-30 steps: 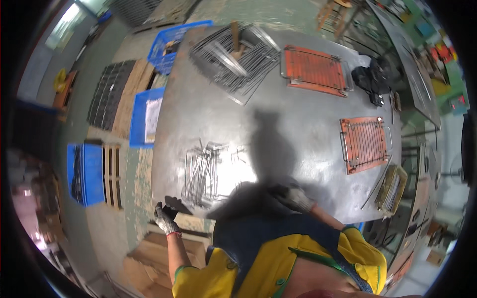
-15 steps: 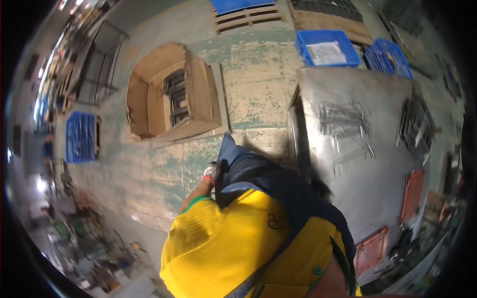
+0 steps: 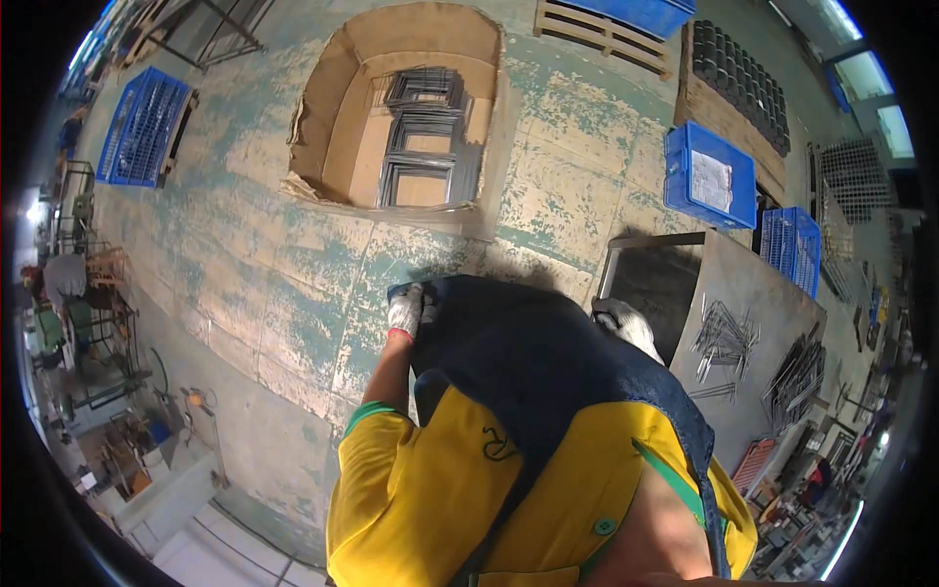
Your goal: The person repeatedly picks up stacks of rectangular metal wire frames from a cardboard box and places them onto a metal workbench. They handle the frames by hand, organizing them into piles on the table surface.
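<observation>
My left hand [image 3: 406, 311] wears a white glove and grips the left corner of the dark blue apron [image 3: 528, 362] that hangs in front of my yellow shirt. My gloved right hand [image 3: 626, 323] rests at the apron's right edge, close to the corner of the grey metal table [image 3: 763, 284]; its fingers are partly hidden by the apron. On the floor ahead stands an open cardboard box [image 3: 333, 127] with several rectangular wire frames [image 3: 423, 137] stacked inside.
Loose wire pieces [image 3: 724, 338] and more wire parts [image 3: 797, 377] lie on the table at right. Blue crates [image 3: 709, 176] [image 3: 147, 127], a wooden pallet [image 3: 606, 34] and a tray of dark parts [image 3: 738, 83] stand around on the worn green floor.
My view has swung from the metal table down to the floor and the cardboard box. Both hands have come in against the apron.
</observation>
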A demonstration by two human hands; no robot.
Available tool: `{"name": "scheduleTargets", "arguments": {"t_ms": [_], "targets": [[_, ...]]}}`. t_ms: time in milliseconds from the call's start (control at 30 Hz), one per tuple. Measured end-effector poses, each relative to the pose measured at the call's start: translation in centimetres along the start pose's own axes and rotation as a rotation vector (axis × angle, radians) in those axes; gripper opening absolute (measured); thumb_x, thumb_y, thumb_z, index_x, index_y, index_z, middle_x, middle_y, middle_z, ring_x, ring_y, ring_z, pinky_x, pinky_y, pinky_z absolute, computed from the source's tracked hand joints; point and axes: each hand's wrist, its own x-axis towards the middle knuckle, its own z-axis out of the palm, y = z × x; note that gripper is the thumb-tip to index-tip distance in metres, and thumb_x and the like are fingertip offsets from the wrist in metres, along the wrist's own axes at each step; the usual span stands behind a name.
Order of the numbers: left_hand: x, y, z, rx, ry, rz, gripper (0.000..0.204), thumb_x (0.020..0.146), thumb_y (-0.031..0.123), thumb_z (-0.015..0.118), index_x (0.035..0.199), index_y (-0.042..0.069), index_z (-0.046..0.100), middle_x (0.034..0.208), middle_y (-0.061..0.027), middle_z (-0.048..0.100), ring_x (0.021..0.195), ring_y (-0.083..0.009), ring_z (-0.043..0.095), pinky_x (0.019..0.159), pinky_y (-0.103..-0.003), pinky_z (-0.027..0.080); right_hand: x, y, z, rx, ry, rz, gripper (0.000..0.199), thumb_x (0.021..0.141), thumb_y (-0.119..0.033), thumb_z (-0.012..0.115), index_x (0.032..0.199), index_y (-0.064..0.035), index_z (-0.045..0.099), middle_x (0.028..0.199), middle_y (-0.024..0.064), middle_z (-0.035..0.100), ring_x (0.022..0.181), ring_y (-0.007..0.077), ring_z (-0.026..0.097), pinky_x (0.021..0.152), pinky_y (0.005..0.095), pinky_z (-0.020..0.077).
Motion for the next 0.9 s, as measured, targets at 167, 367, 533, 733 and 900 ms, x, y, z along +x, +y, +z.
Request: {"name": "scheduleTargets", "arguments": {"t_ms": [167,367,533,733,900], "targets": [[2.1,-1.0,-3.5,0.003,0.119,0.018,0.022,0.096,0.030,0.052,0.090,0.009,0.059,0.068,-0.0060,0.060,0.052,-0.0163,0.056,0.046,-0.033,0.049,9.2,-5.8,-0.6,-0.019,-0.356,0.050,0.035,0.089,-0.032,0.057,0.114,-0.0092,0.064,0.106,0.0170,0.066,0.104,0.0347,0.062,0.089,0.0422,0.0478],[4.2,-1.0,-1.4,-0.327,0.300,-0.256,0.025,0.091,0.030,0.058,0.095,0.005,0.059,0.065,-0.0077,0.059,0.049,-0.0185,0.053,0.047,-0.035,0.045,21.5,-1.2,2.2,-0.038,-0.559,-0.135,0.042,0.090,-0.040,0.055,0.118,-0.0106,0.063,0.107,0.0181,0.066,0.103,0.0359,0.062,0.089,0.0453,0.0476],[7.4,2.8,0.7,-0.498,0.342,-0.336,0.026,0.091,0.028,0.061,0.106,0.008,0.057,0.071,-0.0129,0.064,0.052,-0.0245,0.061,0.042,-0.037,0.051,34.6,-3.4,1.3,-0.371,-0.584,-0.033,0.050,0.092,-0.048,0.049,0.123,-0.0111,0.060,0.106,0.0196,0.066,0.101,0.0373,0.062,0.088,0.0455,0.0483],[9.7,13.6,0.7,-0.448,0.384,0.055,0.038,0.098,0.032,0.056,0.121,0.002,0.058,0.082,-0.0084,0.065,0.064,-0.0148,0.062,0.057,-0.029,0.053,51.1,-0.7,5.1,-0.047,-0.009,-0.025,0.066,0.089,-0.048,0.055,0.128,0.0047,0.051,0.112,0.0283,0.063,0.103,0.0400,0.063,0.087,0.0435,0.0508],[15.6,17.8,-1.4,-0.203,0.277,0.130,0.045,0.099,0.033,0.054,0.129,-0.001,0.053,0.087,-0.0070,0.063,0.072,-0.0119,0.059,0.066,-0.027,0.052,60.1,-1.5,9.6,0.022,-0.074,0.366,0.081,0.083,-0.049,0.064,0.136,0.0060,0.040,0.125,0.0289,0.057,0.113,0.0410,0.058,0.093,0.0432,0.0479]]}}
